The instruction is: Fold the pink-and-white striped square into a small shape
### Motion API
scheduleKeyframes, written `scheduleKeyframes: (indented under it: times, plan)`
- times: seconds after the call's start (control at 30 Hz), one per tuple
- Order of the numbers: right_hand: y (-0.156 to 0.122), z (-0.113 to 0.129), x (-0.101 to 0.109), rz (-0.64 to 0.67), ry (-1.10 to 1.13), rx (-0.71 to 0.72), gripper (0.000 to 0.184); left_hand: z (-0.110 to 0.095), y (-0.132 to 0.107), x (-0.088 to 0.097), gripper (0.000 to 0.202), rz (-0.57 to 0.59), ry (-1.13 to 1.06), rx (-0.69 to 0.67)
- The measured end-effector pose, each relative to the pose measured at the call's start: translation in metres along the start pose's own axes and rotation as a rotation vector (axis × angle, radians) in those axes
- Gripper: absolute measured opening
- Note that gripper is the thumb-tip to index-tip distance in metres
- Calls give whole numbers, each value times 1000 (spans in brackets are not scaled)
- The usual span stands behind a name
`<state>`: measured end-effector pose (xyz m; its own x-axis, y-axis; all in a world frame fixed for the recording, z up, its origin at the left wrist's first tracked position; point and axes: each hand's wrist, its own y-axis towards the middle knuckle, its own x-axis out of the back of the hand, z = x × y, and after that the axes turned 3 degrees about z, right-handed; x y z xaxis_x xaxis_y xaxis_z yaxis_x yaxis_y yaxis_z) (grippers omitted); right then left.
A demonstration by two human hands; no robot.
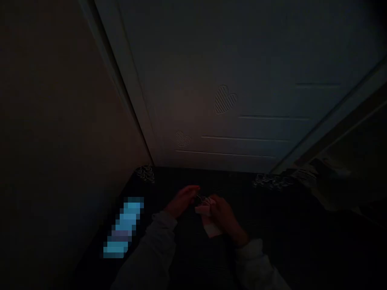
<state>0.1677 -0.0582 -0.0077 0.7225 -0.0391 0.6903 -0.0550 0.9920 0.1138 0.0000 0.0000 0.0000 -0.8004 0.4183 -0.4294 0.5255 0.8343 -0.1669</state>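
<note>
In dim light, my left hand point(183, 201) pinches a small shiny metal piece point(198, 197) with a curved, ring-like shape. The fingers of my right hand point(224, 215) are closed on a pale pinkish cloth point(211, 227), and its lower end hangs down toward the dark tabletop point(196, 257). The metal piece touches the upper folds of the cloth between both hands. Its exact kind is too dark to make out.
A lit, blurred-out phone-like screen point(122, 229) lies at the left. Small piles of curved metal pieces sit at the back left point(145, 173) and back right point(272, 181). A white panel with embossed hearts point(225, 100) rises behind. Crumpled pale material point(329, 165) lies at the right.
</note>
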Motion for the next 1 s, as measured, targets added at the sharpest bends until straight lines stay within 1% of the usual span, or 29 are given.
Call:
scheduleKeyframes:
  times: [0.07,0.17,0.3,0.37,0.53,0.7,0.87,1.0]
  plan:
    - [-1,1,-1,-3,25,-33,22,1,1,0,32,-38,-31,-26]
    - [-1,0,-3,-10,55,-16,25,4,4,-1,34,-66,-16,-41]
    - [0,-2,-6,-33,74,23,27,9,6,0,31,-94,190,-29]
    - [0,-1,-6,-39,96,21,27,10,7,1,29,-102,253,-25]
    - [0,5,-1,-39,131,34,27,8,4,3,31,-47,199,-16]
    - [0,7,3,5,158,59,28,8,2,3,35,-4,98,-28]
    - [0,8,3,21,158,63,28,8,1,5,31,47,105,-36]
    - [0,7,1,5,186,21,28,8,1,5,32,61,71,-27]
